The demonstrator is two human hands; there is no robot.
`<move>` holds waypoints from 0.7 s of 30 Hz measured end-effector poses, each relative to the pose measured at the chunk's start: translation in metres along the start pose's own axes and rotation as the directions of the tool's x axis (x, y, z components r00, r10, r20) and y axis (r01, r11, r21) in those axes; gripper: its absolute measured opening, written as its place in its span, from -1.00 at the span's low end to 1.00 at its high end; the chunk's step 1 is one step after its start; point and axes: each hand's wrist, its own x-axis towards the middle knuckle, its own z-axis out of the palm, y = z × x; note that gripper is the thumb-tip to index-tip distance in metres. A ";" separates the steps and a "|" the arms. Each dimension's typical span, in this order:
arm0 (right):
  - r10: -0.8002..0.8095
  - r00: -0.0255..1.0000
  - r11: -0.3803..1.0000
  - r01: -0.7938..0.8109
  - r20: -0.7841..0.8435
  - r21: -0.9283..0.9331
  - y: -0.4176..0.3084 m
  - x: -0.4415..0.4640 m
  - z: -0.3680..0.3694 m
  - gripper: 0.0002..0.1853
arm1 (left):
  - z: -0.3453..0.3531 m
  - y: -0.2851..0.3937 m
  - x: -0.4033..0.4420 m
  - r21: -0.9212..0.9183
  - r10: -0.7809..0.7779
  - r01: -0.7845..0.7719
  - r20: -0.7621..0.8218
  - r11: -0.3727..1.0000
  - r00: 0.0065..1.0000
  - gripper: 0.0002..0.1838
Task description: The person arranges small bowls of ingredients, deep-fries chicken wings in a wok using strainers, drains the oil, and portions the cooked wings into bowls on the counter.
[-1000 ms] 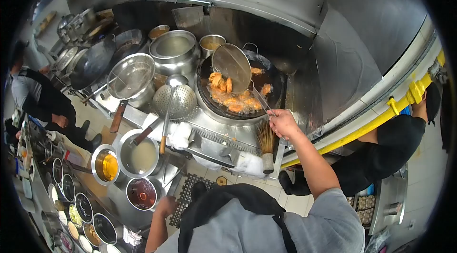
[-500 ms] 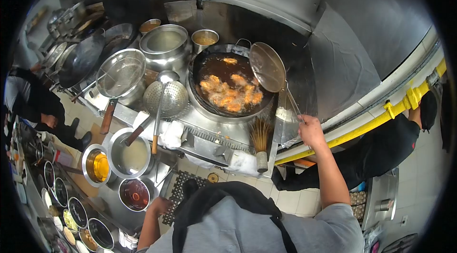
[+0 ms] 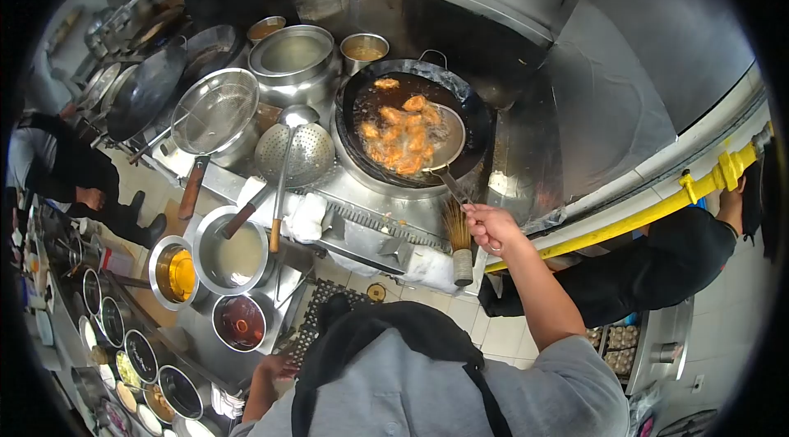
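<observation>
My right hand [image 3: 493, 228] is closed around the handle of a wire mesh strainer [image 3: 448, 134]. The strainer's round head lies in the right part of a black wok [image 3: 353, 96] of dark oil, against bubbling orange-brown fried pieces [image 3: 400, 137]. One more piece floats apart near the wok's back. My left hand [image 3: 281, 366] hangs low at the left, beside the steel counter and near a pot of red liquid [image 3: 240, 323]; its fingers look apart, with nothing visible in them. A bamboo brush [image 3: 459, 244] lies just left of my right hand.
Left of the wok are a perforated ladle [image 3: 294, 159], a strainer over a pot [image 3: 215, 112] and a lidless steel pot [image 3: 292, 59]. Bowls of liquid and ingredient tins fill the lower left. One person [image 3: 74, 170] stands far left, another [image 3: 649, 260] at right behind a yellow pipe [image 3: 608, 244].
The strainer went from above the wok to its right edge, then down into the oil beside the pieces. My right hand moved down and left with it. The fried pieces are now bunched more closely.
</observation>
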 end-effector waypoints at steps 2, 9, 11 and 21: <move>-0.014 1.000 1.000 0.014 0.017 -0.021 0.003 0.006 0.014 -0.81 | -0.004 -0.011 -0.010 -0.223 0.413 -0.387 0.083 0.895 0.907 -0.65; -0.083 0.993 0.996 0.086 0.088 -0.031 0.017 0.011 0.015 -0.78 | -0.001 -0.014 -0.010 -0.006 -0.022 0.021 -0.133 1.000 0.991 -0.72; -0.094 0.989 0.995 0.095 0.113 -0.002 0.016 0.008 0.009 -0.76 | 0.001 -0.015 -0.006 0.012 -0.051 0.054 -0.157 0.998 0.986 -0.73; -0.210 0.976 0.961 0.217 0.055 -0.170 -0.013 -0.001 -0.016 -0.73 | 0.004 -0.006 0.038 0.081 -0.121 0.146 -0.260 0.986 0.958 -0.79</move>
